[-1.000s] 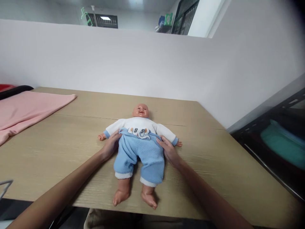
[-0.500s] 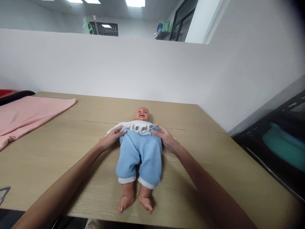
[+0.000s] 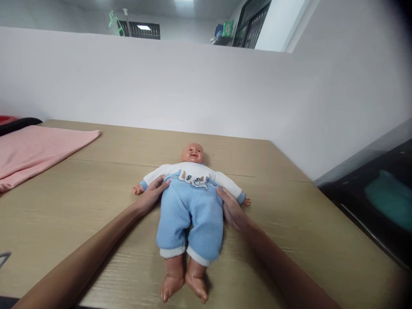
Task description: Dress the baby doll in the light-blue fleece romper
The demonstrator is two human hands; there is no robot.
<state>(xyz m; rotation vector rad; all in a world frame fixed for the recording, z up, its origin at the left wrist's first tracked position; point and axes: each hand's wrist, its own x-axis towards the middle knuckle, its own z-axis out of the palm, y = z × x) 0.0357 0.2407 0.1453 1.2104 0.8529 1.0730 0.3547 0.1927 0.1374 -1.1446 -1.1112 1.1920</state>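
Note:
A baby doll (image 3: 192,153) lies on its back in the middle of the wooden table (image 3: 80,201), head away from me. It wears a white top with an elephant print and blue fleece trousers (image 3: 192,219). My left hand (image 3: 152,195) grips the trousers' waistband at the doll's right side, fingers curled on the cloth. My right hand (image 3: 231,208) lies along the other hip, fingers pressed to the waistband. The doll's bare feet point toward me, close together.
A pink cloth (image 3: 35,150) lies spread on the table's far left. A white partition wall runs behind the table. At the right stands a dark rack with a teal object (image 3: 388,199) in it. A thin metal wire piece (image 3: 4,257) shows at the left edge.
The hands had drawn the trousers' waistband up to the doll's chest, covering its arms; now they sit lower at the hips and the doll's arms show again. The legs have come closer together.

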